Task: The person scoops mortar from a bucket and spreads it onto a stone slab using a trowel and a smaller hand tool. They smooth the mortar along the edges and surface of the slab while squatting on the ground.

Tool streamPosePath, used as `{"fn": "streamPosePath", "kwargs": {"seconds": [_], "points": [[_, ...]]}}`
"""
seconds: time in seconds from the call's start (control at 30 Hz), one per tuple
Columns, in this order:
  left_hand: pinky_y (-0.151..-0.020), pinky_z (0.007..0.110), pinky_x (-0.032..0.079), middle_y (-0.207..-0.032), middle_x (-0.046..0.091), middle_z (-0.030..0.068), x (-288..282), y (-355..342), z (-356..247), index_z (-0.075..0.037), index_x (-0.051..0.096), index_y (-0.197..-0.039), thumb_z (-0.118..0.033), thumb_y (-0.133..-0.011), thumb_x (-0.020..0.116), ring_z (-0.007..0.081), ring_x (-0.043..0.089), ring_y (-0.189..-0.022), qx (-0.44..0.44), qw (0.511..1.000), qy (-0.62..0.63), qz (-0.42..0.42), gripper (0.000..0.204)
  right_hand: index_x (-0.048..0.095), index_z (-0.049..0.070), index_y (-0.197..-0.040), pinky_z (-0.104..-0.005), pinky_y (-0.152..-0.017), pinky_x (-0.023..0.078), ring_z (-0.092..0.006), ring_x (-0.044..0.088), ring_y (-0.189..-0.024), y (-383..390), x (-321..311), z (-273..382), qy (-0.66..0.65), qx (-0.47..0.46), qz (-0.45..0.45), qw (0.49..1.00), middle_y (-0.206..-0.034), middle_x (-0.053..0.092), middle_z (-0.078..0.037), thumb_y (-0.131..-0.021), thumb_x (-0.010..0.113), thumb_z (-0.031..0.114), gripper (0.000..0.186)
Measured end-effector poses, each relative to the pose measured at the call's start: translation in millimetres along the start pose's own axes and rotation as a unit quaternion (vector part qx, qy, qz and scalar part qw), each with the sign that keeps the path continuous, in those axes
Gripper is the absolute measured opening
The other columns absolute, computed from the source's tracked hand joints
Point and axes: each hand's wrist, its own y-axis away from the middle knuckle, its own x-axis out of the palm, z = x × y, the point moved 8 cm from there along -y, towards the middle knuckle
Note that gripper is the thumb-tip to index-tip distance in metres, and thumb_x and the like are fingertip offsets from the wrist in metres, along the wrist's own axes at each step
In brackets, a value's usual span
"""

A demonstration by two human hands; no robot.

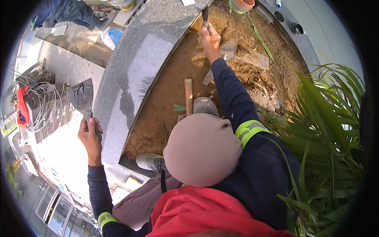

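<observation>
My left hand (91, 136) is closed round the handle of a wide flat-bladed trowel (83, 96). Its blade stands just outside the left edge of a long grey stone slab (114, 85) and carries dark grey stuff like mortar. Farther off, my right hand (211, 37) grips a narrow dark-bladed trowel (205, 15). That blade points away from me, along the slab's inner edge at the top. A dark wet-looking patch (126, 103) marks the slab's face between my hands.
Inside the curve lies brown soil (162, 94) with a wooden-handled tool (188, 96) and stone offcuts (252, 59). Long-leaved plants (323, 130) crowd my right side. Coiled cables (45, 98) lie at left. Another person's legs (77, 14) show at far left; buckets (242, 4) stand at the far end.
</observation>
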Motion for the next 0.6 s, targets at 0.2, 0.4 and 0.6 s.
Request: {"fn": "streamPosePath", "kwargs": {"seconds": [0.2, 0.4, 0.6], "points": [[-0.049, 0.020, 0.036, -0.067, 0.058, 0.0003, 4, 4, -2, -0.003, 0.063, -0.097, -0.031, -0.106, 0.058, 0.0040, 0.050, -0.054, 0.010, 1.000, -0.016, 0.009, 0.029, 0.058, 0.005, -0.141, -0.0267, -0.067, 0.048, -0.0089, 0.056, -0.079, 8, -7, -35, 0.127, -0.024, -0.022, 0.991, -0.099, 0.059, -0.002, -0.101, 0.063, 0.015, 0.042], [-0.052, 0.020, 0.039, -0.082, 0.062, 0.0015, -7, 11, 5, -0.001, 0.063, -0.104, -0.030, -0.104, 0.062, 0.0061, 0.055, -0.060, -0.018, 0.999, -0.021, 0.020, 0.029, 0.056, 0.004, -0.144, -0.0260, -0.062, 0.049, -0.0076, 0.055, -0.078, 20, 1, -34, 0.206, -0.078, -0.017, 0.975, -0.109, 0.055, -0.002, -0.100, 0.065, 0.017, 0.047], [-0.045, 0.019, 0.031, -0.063, 0.057, 0.0001, -5, 18, -7, -0.005, 0.063, -0.094, -0.032, -0.106, 0.057, 0.0027, 0.045, -0.049, 0.003, 0.999, -0.045, -0.007, 0.030, 0.058, 0.001, -0.141, -0.0295, -0.077, 0.051, -0.0131, 0.058, -0.091, 41, 8, -29, 0.219, -0.057, -0.035, 0.973, -0.114, 0.060, -0.007, -0.097, 0.069, 0.018, 0.049]]}}
